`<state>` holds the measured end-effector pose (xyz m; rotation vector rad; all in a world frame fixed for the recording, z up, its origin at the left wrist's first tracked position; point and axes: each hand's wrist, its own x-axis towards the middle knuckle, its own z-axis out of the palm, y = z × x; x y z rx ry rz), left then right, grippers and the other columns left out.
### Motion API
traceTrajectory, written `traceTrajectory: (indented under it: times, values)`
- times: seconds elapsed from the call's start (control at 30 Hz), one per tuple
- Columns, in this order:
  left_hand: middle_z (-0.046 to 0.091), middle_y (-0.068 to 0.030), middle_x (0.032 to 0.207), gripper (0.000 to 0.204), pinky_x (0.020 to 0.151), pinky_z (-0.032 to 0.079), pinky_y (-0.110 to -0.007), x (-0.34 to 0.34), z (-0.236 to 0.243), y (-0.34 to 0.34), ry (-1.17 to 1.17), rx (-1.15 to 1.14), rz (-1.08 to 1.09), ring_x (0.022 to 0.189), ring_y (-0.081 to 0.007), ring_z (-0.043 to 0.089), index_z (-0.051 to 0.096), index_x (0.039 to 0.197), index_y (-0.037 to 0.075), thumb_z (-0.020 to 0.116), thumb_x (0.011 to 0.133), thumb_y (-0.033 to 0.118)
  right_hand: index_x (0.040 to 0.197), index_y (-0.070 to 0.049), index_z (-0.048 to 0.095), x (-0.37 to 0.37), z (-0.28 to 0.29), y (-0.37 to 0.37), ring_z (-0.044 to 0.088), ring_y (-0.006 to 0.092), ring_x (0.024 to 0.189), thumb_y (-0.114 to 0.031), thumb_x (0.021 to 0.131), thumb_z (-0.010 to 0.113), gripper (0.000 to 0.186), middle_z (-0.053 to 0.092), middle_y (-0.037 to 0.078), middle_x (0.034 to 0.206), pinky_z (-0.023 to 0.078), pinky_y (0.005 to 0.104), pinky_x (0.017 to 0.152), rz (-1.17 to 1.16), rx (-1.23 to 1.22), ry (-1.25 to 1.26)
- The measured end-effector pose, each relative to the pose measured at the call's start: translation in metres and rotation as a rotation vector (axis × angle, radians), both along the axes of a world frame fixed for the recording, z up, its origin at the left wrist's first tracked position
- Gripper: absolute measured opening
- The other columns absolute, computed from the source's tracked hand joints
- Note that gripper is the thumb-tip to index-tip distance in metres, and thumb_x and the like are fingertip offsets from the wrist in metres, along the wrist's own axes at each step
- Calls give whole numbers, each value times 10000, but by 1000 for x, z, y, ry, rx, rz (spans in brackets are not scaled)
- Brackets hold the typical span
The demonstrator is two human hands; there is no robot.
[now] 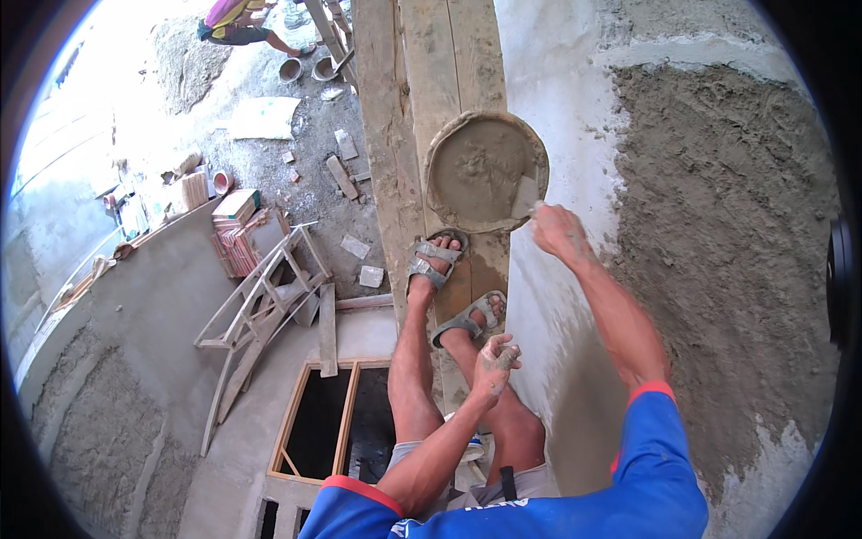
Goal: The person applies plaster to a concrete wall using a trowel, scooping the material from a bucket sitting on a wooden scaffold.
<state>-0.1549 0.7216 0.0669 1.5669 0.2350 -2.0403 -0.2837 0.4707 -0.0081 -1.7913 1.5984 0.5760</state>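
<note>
My right hand (pixel 558 232) is closed round the handle of a trowel (pixel 526 195). Its pale blade dips into wet grey mortar (pixel 476 166) at the right side of a round basin, whose rim (pixel 430 171) is crusted with mortar. The basin rests on wooden planks just ahead of my sandalled feet. My left hand (pixel 496 364) hovers over my lower leg, smeared with mortar. Its fingers are loosely bent and apart, and nothing shows in them.
I am up on narrow planks (pixel 449 54). Close on the right rises a wall (pixel 718 225), partly coated with rough wet mortar. Far below on the left lie a framed dark opening (pixel 319 422), a wooden trestle (pixel 260 314), stacked tiles (pixel 238 238) and another person (pixel 238 22).
</note>
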Motion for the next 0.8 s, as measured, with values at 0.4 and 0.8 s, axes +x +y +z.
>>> traceTrajectory:
  times: [0.4,0.8]
  values:
    - [588,-88,973,417,743,510,-276,10,2,-2,59,-26,-60,830,-160,597,479,1233,-14,644,900,175,1129,-46,545,23,-52,48,636,454,841,-350,843,622,424,661,258,847,502,524,743,-311,-66,-169]
    - [624,-102,978,425,719,522,-307,5,2,-18,-10,-162,-156,775,-197,653,517,1229,17,627,891,248,986,-47,532,-3,-7,52,618,452,690,-389,876,557,360,617,244,691,493,535,625,-375,-266,-330]
